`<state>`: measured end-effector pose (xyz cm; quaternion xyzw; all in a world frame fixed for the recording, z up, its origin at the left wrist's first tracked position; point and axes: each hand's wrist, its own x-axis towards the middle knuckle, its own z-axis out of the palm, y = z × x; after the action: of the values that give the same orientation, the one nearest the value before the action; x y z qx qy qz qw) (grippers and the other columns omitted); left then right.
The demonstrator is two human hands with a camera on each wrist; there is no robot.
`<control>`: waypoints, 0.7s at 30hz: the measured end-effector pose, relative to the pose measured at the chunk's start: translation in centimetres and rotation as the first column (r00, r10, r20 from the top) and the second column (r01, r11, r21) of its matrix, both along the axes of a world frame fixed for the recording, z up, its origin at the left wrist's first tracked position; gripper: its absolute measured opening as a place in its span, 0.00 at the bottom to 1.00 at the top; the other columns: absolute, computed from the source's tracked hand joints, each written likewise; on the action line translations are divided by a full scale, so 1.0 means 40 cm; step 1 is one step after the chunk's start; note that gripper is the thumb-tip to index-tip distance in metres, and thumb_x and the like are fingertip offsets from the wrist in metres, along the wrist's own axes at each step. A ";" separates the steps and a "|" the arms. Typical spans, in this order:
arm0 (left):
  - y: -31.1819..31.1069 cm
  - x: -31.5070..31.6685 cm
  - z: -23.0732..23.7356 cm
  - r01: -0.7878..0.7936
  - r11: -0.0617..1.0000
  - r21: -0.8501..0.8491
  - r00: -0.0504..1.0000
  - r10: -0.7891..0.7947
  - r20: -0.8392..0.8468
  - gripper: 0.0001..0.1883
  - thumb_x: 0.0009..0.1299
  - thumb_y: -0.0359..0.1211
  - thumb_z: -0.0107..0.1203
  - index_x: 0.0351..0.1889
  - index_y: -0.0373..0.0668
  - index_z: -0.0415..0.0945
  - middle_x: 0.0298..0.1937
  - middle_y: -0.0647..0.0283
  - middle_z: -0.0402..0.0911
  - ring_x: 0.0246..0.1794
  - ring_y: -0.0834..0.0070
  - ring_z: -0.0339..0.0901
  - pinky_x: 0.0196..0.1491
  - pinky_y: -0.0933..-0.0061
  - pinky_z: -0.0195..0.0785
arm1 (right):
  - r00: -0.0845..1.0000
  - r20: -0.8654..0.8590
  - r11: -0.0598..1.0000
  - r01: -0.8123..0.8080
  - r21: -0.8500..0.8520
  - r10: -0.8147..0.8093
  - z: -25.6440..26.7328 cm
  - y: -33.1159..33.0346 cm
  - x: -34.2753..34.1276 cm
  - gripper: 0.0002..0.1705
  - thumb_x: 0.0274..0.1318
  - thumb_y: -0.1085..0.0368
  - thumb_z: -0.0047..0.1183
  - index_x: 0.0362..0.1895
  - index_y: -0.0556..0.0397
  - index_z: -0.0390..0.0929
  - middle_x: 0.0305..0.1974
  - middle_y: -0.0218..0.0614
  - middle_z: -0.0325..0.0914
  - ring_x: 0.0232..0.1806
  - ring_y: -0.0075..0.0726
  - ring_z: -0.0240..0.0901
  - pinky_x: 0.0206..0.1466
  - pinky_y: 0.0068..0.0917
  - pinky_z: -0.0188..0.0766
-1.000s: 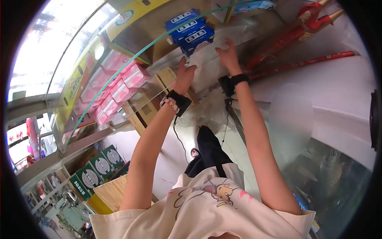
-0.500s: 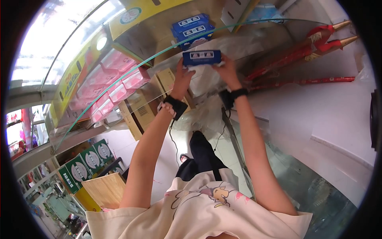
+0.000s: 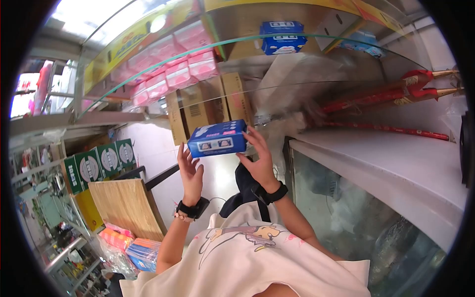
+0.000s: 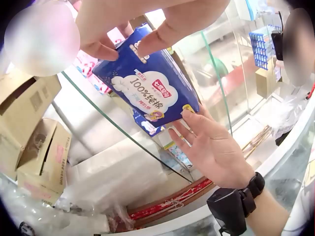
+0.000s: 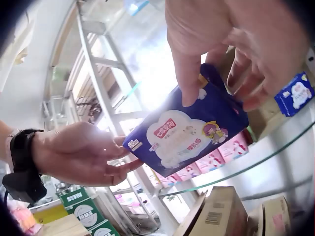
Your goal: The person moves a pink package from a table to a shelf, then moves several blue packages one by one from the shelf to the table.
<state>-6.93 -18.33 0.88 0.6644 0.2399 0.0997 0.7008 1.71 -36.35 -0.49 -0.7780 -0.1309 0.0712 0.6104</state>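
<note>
A blue pack of sanitary pads (image 3: 217, 139), printed with a white cloud and lettering, is held up between both hands in front of the body. My left hand (image 3: 191, 173) grips its left end, thumb on one face and fingers on the other. At the opposite end my right hand (image 3: 260, 161) holds it, with the thumb (image 4: 192, 118) at a lower corner in the left wrist view. More blue packs (image 3: 282, 38) of the same kind stand stacked on the shelf beyond the glass edge.
Pink packs (image 3: 178, 74) fill the shelf to the left of the blue ones. Brown cartons (image 3: 198, 106) stand below the glass shelf (image 3: 237, 88). Red wrapped poles (image 3: 381, 96) lie at the right. Green boxes (image 3: 99, 163) and a wooden board (image 3: 126, 203) are at lower left.
Both hands reached to the blue stack, took one pack from its front, and drew it back toward the body and down. The pack is now turned with a broad face showing.
</note>
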 end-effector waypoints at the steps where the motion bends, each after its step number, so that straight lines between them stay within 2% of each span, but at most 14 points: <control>1: 0.001 -0.039 0.021 -0.044 0.999 -0.029 0.999 0.044 -0.011 0.41 0.54 0.14 0.42 0.67 0.47 0.43 0.59 0.63 0.58 0.51 0.77 0.61 0.49 0.78 0.58 | 1.000 0.004 1.000 -0.014 0.010 0.014 0.021 0.009 -0.016 0.33 0.37 0.73 0.60 0.54 0.48 0.68 0.58 0.38 0.61 0.58 0.44 0.59 0.57 0.33 0.60; 2: -0.002 -0.076 0.046 -0.085 0.996 0.029 0.996 0.086 -0.031 0.40 0.55 0.15 0.43 0.67 0.47 0.45 0.59 0.64 0.58 0.52 0.78 0.61 0.45 0.81 0.60 | 0.994 0.036 0.995 -0.099 0.016 0.098 0.045 0.017 -0.032 0.33 0.36 0.73 0.60 0.54 0.47 0.68 0.58 0.37 0.62 0.57 0.45 0.60 0.57 0.34 0.59; 3: -0.002 -0.108 0.064 -0.098 0.994 0.041 0.995 0.100 -0.027 0.40 0.55 0.15 0.43 0.67 0.47 0.45 0.59 0.64 0.58 0.52 0.78 0.61 0.45 0.81 0.60 | 0.981 0.068 0.983 -0.183 0.020 0.181 0.076 0.025 -0.048 0.33 0.36 0.72 0.60 0.54 0.46 0.69 0.57 0.36 0.62 0.56 0.45 0.60 0.57 0.34 0.59; 5: -0.004 -0.183 0.098 -0.195 0.981 0.018 0.979 0.193 0.057 0.38 0.56 0.17 0.44 0.66 0.46 0.47 0.60 0.66 0.58 0.52 0.78 0.60 0.42 0.82 0.60 | 0.963 0.139 0.970 -0.240 0.045 0.231 0.131 0.038 -0.076 0.33 0.34 0.73 0.60 0.53 0.45 0.70 0.55 0.36 0.65 0.53 0.45 0.62 0.56 0.35 0.59; 7: -0.015 -0.255 0.133 -0.273 0.962 -0.001 0.958 0.272 0.091 0.37 0.56 0.17 0.44 0.66 0.45 0.48 0.61 0.66 0.58 0.52 0.77 0.60 0.40 0.83 0.60 | 0.886 0.302 0.932 -0.361 -0.027 0.352 0.167 0.045 -0.110 0.33 0.33 0.74 0.59 0.52 0.45 0.71 0.52 0.35 0.68 0.50 0.44 0.63 0.55 0.35 0.59; 9: -0.028 -0.331 0.170 -0.359 0.932 -0.053 0.919 0.363 0.152 0.38 0.53 0.16 0.46 0.65 0.42 0.49 0.61 0.61 0.57 0.58 0.73 0.57 0.59 0.73 0.49 | 0.842 0.370 0.908 -0.418 -0.014 0.393 0.202 0.058 -0.156 0.33 0.33 0.74 0.60 0.52 0.48 0.71 0.49 0.36 0.69 0.50 0.43 0.63 0.55 0.35 0.59; 11: -0.048 -0.413 0.213 -0.410 0.909 -0.077 0.894 0.417 0.165 0.37 0.54 0.17 0.48 0.64 0.43 0.51 0.61 0.64 0.58 0.57 0.75 0.57 0.57 0.75 0.51 | 0.872 0.314 0.896 -0.429 0.116 0.377 0.241 0.078 -0.228 0.35 0.34 0.74 0.62 0.54 0.50 0.68 0.49 0.38 0.70 0.50 0.41 0.65 0.54 0.33 0.60; 13: -0.054 -0.529 0.208 -0.435 0.900 -0.001 0.892 0.431 0.138 0.36 0.55 0.18 0.50 0.64 0.42 0.52 0.59 0.65 0.61 0.56 0.75 0.58 0.57 0.73 0.51 | 0.896 0.159 0.884 -0.438 0.166 0.414 0.261 0.075 -0.302 0.40 0.36 0.72 0.63 0.58 0.54 0.62 0.48 0.38 0.70 0.49 0.33 0.67 0.53 0.29 0.62; 14: -0.061 -0.572 0.215 -0.454 0.887 0.089 0.881 0.431 0.194 0.36 0.54 0.19 0.51 0.63 0.40 0.52 0.58 0.65 0.63 0.57 0.75 0.58 0.57 0.72 0.51 | 0.888 0.063 0.853 -0.455 0.254 0.455 0.251 0.078 -0.329 0.39 0.36 0.72 0.63 0.58 0.54 0.62 0.47 0.38 0.71 0.47 0.32 0.68 0.53 0.29 0.62; 15: -0.068 -0.615 0.225 -0.492 0.865 0.098 0.861 0.467 0.202 0.36 0.54 0.19 0.51 0.63 0.40 0.52 0.58 0.65 0.63 0.57 0.75 0.58 0.57 0.72 0.51 | 0.867 -0.034 0.822 -0.459 0.337 0.498 0.249 0.080 -0.362 0.39 0.37 0.72 0.63 0.58 0.54 0.62 0.46 0.37 0.72 0.46 0.30 0.68 0.53 0.28 0.62; 17: -0.085 -0.698 0.243 -0.483 0.875 0.029 0.812 0.435 0.388 0.36 0.54 0.19 0.51 0.63 0.38 0.52 0.57 0.63 0.64 0.59 0.75 0.57 0.59 0.69 0.49 | 0.817 -0.042 0.766 -0.520 0.379 0.575 0.276 0.083 -0.428 0.35 0.40 0.71 0.61 0.56 0.58 0.63 0.43 0.36 0.73 0.43 0.27 0.70 0.51 0.26 0.64; 18: -0.098 -0.747 0.247 -0.480 0.877 -0.039 0.795 0.453 0.404 0.35 0.56 0.19 0.50 0.63 0.39 0.52 0.60 0.61 0.61 0.62 0.73 0.54 0.59 0.69 0.51 | 0.777 -0.107 0.748 -0.544 0.382 0.620 0.271 0.081 -0.463 0.33 0.41 0.71 0.61 0.55 0.60 0.64 0.42 0.36 0.73 0.42 0.27 0.70 0.50 0.25 0.65; 19: -0.113 -0.789 0.252 -0.514 0.857 -0.036 0.773 0.480 0.415 0.35 0.56 0.19 0.50 0.63 0.39 0.52 0.60 0.61 0.61 0.62 0.73 0.54 0.59 0.69 0.51 | 0.731 -0.173 0.729 -0.567 0.383 0.660 0.267 0.082 -0.499 0.31 0.42 0.71 0.60 0.54 0.62 0.65 0.42 0.36 0.74 0.41 0.26 0.71 0.48 0.24 0.66; 21: -0.147 -0.866 0.258 -0.588 0.807 -0.058 0.744 0.567 0.353 0.33 0.58 0.20 0.49 0.63 0.40 0.51 0.63 0.60 0.57 0.64 0.71 0.53 0.57 0.71 0.56 | 0.660 -0.198 0.675 -0.621 0.398 0.724 0.256 0.094 -0.576 0.28 0.45 0.69 0.59 0.52 0.64 0.66 0.42 0.37 0.73 0.41 0.26 0.71 0.44 0.22 0.68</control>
<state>-41.57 -24.22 11.22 0.5481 0.3008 0.4362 0.6472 -21.31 -32.59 9.76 -0.5467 -0.3141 0.4070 0.6608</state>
